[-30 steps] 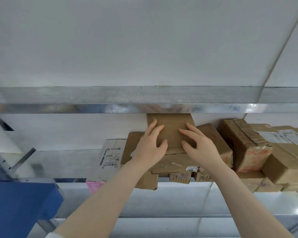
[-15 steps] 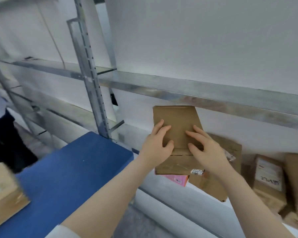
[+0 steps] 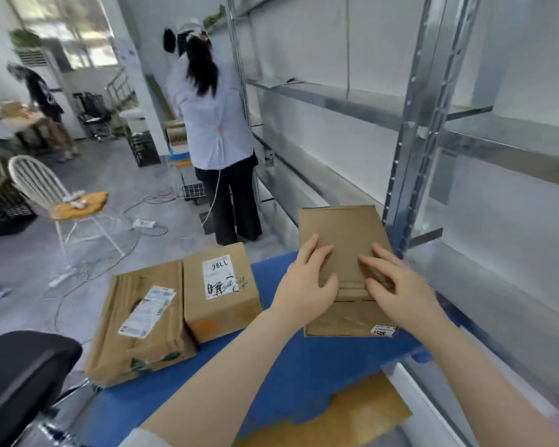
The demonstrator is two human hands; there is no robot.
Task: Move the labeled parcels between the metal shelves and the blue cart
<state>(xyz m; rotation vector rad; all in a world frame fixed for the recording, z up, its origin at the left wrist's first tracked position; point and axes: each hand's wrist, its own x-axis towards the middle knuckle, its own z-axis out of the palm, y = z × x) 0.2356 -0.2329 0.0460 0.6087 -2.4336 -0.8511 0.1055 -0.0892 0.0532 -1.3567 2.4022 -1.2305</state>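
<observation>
Beneath the fingers (image 3: 315, 253) of the left hand (image 3: 305, 287) and the right hand (image 3: 399, 287), a flat brown parcel (image 3: 339, 227) was over the right part of the blue cart (image 3: 291, 375). Whether it had touched down could not be told. All the fingers lay spread and lightly bent on its top face, pressing on it. None was seen wrapped round an edge.

Probable faults, as judged from this position:

1. Slip. The hold appeared to rely on pressure alone. If that pressure eased before the parcel was seated, it could slide toward the person and off the cart.
2. Snag. Beyond the right fingers, the parcel's far corner stood close to the upright of the metal shelves (image 3: 413, 140). A push forward or to the right could catch it there or tip it into the gap beside the cart.
3. Collision. Left of the fingers, a labelled box (image 3: 220, 291) and a longer taped parcel (image 3: 142, 321) already lay on the cart. A move to the left could knock the nearer one.

The parcel was thin, rectangular, plain kraft card. A fold or step crossed it just below the fingertips, and the panel nearer the person looked scuffed. A small white label (image 3: 382, 331) sat at its near right corner, its digits too blurred to read.
</observation>
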